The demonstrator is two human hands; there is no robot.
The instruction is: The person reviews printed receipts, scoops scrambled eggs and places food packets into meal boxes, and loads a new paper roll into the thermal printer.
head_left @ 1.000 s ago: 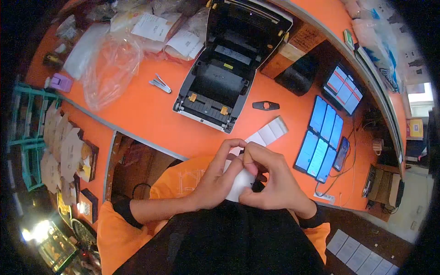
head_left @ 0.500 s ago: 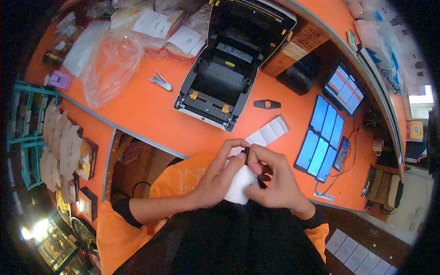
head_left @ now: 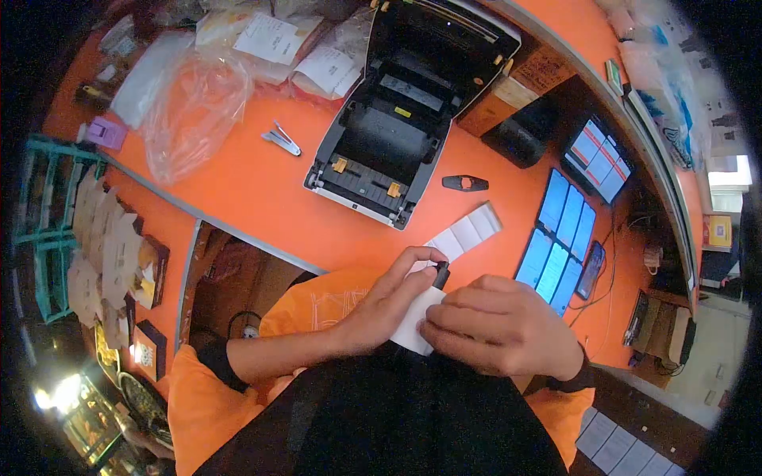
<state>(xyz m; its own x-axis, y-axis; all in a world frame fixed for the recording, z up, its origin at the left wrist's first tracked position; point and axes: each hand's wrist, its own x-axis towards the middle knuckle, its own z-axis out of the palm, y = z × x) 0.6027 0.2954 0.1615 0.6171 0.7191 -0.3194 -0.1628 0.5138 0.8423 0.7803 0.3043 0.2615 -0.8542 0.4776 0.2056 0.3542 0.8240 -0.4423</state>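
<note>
My left hand [head_left: 381, 313] grips a white paper roll [head_left: 414, 321] with a black core piece [head_left: 441, 275] sticking out at its upper end, close to my body. On the roll's right side rests my right hand [head_left: 504, 325], its fingers bent together; whether they pinch anything is hidden. A strip of white labels [head_left: 464, 232] trails from behind the roll onto the orange table [head_left: 270, 214]. Beyond it stands a label printer [head_left: 385, 131] with its lid raised. A flat black part [head_left: 465, 183] lies right of the printer.
A stapler-like metal tool [head_left: 281, 139] and plastic bags [head_left: 194, 111] lie left of the printer. To the right are a tablet screen with blue panels [head_left: 556, 238], a phone [head_left: 590, 268] and a monitor [head_left: 598, 159]. Cardboard pieces [head_left: 103, 254] sit at the far left.
My right hand has moved right and turned, its fingers now bent over the roll's side. More of the black core piece shows, and the roll has tilted slightly.
</note>
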